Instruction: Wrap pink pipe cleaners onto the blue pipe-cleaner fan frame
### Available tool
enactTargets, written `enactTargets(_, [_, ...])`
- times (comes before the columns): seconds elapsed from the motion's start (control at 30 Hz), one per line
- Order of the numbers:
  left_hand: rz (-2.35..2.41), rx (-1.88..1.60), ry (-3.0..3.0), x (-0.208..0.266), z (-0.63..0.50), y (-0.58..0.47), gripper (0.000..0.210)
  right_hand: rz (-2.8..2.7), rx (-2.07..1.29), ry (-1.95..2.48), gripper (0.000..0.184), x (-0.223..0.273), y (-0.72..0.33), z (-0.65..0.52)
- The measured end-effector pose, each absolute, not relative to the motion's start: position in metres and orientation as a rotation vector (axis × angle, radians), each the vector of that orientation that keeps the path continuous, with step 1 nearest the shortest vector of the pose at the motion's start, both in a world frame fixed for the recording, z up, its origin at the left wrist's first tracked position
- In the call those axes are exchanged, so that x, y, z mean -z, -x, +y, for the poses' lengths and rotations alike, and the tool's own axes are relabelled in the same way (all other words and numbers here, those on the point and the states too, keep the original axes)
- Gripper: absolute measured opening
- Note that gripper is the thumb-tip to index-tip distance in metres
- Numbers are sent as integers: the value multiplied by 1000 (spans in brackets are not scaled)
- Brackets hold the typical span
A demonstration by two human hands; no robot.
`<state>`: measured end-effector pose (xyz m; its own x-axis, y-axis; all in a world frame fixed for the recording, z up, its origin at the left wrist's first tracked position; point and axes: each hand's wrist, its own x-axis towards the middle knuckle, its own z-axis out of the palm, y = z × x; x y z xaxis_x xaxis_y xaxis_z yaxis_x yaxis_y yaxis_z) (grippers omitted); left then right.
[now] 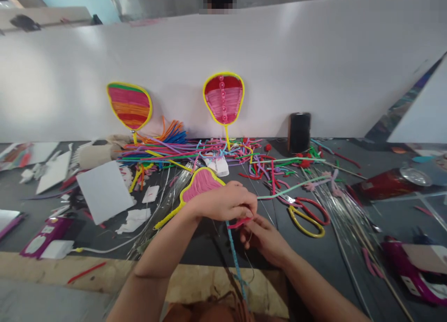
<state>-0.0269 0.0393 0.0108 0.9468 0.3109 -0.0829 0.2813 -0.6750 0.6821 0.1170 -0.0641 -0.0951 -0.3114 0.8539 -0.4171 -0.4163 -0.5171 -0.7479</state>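
My left hand (228, 203) has its fingers closed at the end of a short bright pink pipe cleaner (239, 223). My right hand (263, 238) pinches the same piece from the right, and the fingertips of both hands meet there. Just behind my left wrist lies a fan-shaped piece (201, 187) wound in pink with a yellow edge and yellow stem, partly covered by the hand. A light blue twisted cord (234, 256) runs down from below my hands toward my body. Red-and-yellow-handled scissors (307, 217) lie to the right of my hands.
Two finished-looking fans, one striped (130, 105) and one pink and red (224, 98), stand against the white board (167, 56). Loose pipe cleaners (167, 152) heap behind my hands. A phone (299, 132), a red can (391, 183), glue guns (414, 270) and white card (104, 191) surround them.
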Motion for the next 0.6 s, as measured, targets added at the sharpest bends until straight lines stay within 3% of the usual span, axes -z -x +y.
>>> enactTargets(0.17, [403,-53,-2328,-6,44,25,11,-1271,-838,1273,12,69,-143,-65])
enactTargets(0.33, [420,-29,-2314,-6,46,23,10,-2030,-1,1124,28,43,-131,-75])
enactTargets(0.43, [427,-8,-2310,-5,47,22,11,-2092,223,1256,28,44,-113,-76])
enactTargets(0.6, [437,-30,-2290,-1,48,23,11,-2025,239,1243,21,50,-109,-75])
